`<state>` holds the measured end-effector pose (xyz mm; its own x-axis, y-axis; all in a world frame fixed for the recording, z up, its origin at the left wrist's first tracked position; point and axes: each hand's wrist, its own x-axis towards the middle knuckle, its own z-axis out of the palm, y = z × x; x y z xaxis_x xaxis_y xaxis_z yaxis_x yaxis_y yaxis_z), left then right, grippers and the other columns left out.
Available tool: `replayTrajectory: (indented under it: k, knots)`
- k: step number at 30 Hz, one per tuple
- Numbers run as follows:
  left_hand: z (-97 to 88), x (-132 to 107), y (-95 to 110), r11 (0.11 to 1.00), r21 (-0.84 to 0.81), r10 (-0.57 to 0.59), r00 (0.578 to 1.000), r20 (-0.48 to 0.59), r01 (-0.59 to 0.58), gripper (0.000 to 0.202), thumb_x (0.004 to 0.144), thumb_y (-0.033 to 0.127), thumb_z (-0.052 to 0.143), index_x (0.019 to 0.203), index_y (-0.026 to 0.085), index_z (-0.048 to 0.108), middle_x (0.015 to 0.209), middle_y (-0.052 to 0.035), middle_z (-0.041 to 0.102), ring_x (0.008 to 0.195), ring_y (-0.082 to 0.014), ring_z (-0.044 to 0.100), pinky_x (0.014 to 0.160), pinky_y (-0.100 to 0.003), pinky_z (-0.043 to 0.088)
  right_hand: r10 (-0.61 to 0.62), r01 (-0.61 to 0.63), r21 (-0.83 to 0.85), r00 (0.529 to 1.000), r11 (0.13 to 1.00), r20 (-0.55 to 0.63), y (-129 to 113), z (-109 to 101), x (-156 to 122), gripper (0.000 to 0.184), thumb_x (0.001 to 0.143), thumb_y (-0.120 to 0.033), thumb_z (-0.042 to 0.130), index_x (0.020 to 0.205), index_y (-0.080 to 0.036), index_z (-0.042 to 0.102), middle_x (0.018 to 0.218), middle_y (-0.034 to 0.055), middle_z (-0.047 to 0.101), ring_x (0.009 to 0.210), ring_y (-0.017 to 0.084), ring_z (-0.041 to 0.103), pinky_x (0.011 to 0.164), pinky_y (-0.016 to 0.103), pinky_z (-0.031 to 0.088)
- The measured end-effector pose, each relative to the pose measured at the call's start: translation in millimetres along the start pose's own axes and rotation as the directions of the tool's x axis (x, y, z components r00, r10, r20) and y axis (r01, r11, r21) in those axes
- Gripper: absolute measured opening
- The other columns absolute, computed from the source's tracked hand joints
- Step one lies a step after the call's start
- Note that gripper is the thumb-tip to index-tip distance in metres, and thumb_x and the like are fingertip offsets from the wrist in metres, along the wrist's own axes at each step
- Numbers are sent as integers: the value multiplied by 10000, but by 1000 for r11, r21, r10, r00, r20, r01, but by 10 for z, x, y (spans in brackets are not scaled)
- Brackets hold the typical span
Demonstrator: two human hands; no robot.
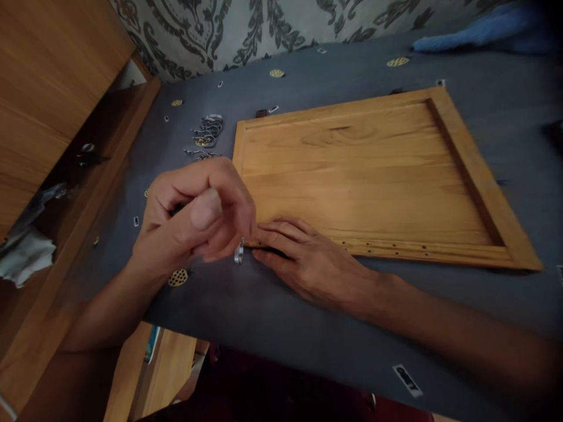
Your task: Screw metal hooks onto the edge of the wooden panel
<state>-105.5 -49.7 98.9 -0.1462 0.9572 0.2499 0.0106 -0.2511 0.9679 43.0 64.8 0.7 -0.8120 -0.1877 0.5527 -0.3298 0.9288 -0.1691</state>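
Observation:
A framed wooden board (352,170) lies on the grey cloth, with several small dark holes along its near rail. My left hand (197,214) is a closed fist beside the board's near left corner. A bit of something dark shows in its palm, too hidden to name. My right hand (312,264) grips the board's near rail, fingers over the top and thumb at the outer edge. Between the two hands a small metal hook (238,251) sits against that corner, just off my right fingertips. Several more metal hooks (211,129) lie past my left hand.
A grey patterned cloth (325,340) covers the surface under the board. At the left stands a wooden cabinet (48,76) with an open shelf holding crumpled plastic (29,255). A blue cloth (479,32) lies at the back right, near the patterned wall (246,29).

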Motion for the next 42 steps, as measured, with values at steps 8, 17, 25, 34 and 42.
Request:
replayTrajectory:
  k: [8, 17, 25, 34, 42]
  knots:
    - [-38, 33, -48, 994, -3, 109, 993, 49, -109, 365, 997, 212, 390, 748, 121, 641, 494, 56, 308, 351, -10, 269, 435, -153, 312, 10, -10, 18, 1000, 1000, -17, -6, -9, 9, 245, 983, -133, 467, 1032, -89, 703, 1177, 111, 694, 1115, 248, 589, 975, 432, 522]
    - [-10, 57, -144, 965, -69, 250, 967, -45, -253, 281, 993, 257, 467, 849, 100, 651, 465, 70, 327, 320, -22, 237, 346, -168, 285, 23, -23, 28, 999, 999, 28, 1, 18, -18, 232, 979, -141, 478, 1064, -112, 692, 1224, 112, 666, 1156, 249, 566, 1012, 462, 496]
    - [88, 35, -154, 965, 22, 256, 927, -275, -260, 253, 966, 288, 509, 793, 165, 649, 450, 70, 296, 307, -44, 216, 299, -191, 249, 12, -13, 12, 999, 1000, 45, 3, 10, -32, 222, 964, -130, 500, 1075, -104, 690, 1217, 119, 669, 1165, 258, 565, 1022, 467, 487]
    - [181, 22, -112, 972, 29, 222, 883, -413, -231, 271, 972, 179, 456, 752, 158, 613, 456, 69, 280, 332, -54, 212, 313, -201, 223, 12, -12, 15, 999, 1000, 44, 5, 28, -26, 219, 966, -135, 503, 1076, -105, 690, 1225, 118, 668, 1166, 255, 560, 1021, 467, 484]
    - [94, 21, -177, 958, 35, 279, 901, -332, -283, 224, 957, 265, 517, 784, 170, 624, 443, 66, 307, 286, -45, 219, 287, -186, 225, 9, -9, 19, 999, 1000, 38, 10, 35, -36, 221, 961, -127, 500, 1060, -87, 693, 1225, 129, 667, 1160, 271, 567, 1027, 473, 476]
